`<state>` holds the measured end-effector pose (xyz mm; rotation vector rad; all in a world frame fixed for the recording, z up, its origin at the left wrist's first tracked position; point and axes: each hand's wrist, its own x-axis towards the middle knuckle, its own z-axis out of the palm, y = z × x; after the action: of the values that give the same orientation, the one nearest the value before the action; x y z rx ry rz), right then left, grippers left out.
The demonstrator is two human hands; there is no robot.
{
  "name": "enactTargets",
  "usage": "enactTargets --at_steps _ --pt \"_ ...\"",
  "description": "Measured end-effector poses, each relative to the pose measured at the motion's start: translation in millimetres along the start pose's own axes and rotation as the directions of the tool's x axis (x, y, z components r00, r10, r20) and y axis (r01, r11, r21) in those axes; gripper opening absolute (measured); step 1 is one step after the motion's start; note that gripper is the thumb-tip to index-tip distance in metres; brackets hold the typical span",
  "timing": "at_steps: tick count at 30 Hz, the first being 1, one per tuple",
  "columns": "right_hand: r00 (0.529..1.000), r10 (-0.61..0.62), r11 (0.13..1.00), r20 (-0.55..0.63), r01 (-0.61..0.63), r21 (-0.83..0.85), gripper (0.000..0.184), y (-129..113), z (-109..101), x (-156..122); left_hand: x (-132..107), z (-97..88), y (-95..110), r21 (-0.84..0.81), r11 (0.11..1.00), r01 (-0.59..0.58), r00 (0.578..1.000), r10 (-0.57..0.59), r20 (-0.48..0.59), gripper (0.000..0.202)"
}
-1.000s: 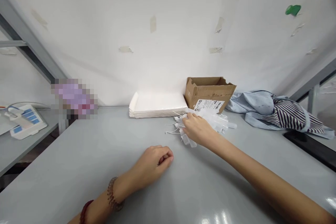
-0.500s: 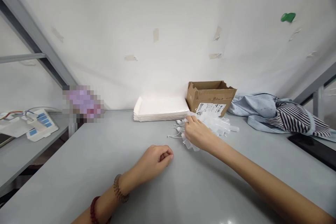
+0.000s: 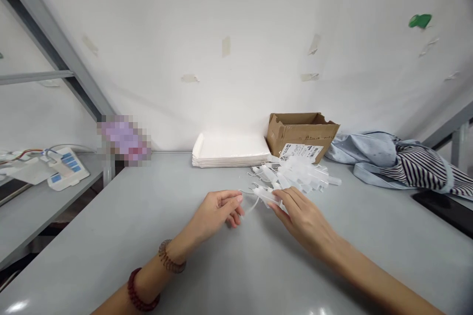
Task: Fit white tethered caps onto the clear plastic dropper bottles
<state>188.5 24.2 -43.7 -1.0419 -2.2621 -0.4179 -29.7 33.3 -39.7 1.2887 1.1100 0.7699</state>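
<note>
My right hand (image 3: 297, 209) is closed on a small translucent white plastic piece (image 3: 266, 195) with thin strands at its left end, held between thumb and fingers just over the table. My left hand (image 3: 221, 209) is to its left, thumb pressed to the forefinger and the other fingers loosely curled. One thin strand reaches close to its fingertips; whether they grip it I cannot tell. Behind my right hand lies a loose pile of similar translucent plastic pieces (image 3: 301, 171), several with thin tails.
A stack of white padded envelopes (image 3: 231, 150) lies against the wall, beside an open cardboard box (image 3: 301, 133). On the right are a light-blue and striped cloth bundle (image 3: 384, 157) and a black flat object (image 3: 443, 209). A power strip (image 3: 68, 170) sits on the left shelf.
My right hand has come back from the pile toward me with a plastic piece in it. My left hand has risen slightly and its fingers have loosened. The view has shifted a little.
</note>
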Motion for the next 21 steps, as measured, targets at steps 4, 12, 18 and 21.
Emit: enactTargets --at_steps 4,12,18,21 --pt "0.985 0.003 0.993 -0.175 0.018 0.117 0.012 -8.2 -2.3 -6.4 -2.5 1.3 2.8 -0.136 0.989 0.061 0.998 -0.059 0.016 0.038" --pt "0.964 0.085 0.987 -0.253 -0.047 0.156 0.023 -4.4 -7.4 -5.3 -5.5 -7.3 11.6 -0.256 0.960 0.111 0.987 -0.076 0.140 0.032" --pt "0.951 0.114 0.983 -0.288 -0.067 0.168 0.019 -6.0 -12.0 -3.3 -8.4 -5.1 12.3 -0.180 0.975 0.131 0.970 -0.089 0.224 0.020" --pt "0.955 0.128 0.974 -0.266 -0.070 0.216 0.017 -7.0 -11.6 -3.5 -8.3 -4.8 12.4 -0.177 0.979 0.099 0.982 -0.067 0.178 0.018"
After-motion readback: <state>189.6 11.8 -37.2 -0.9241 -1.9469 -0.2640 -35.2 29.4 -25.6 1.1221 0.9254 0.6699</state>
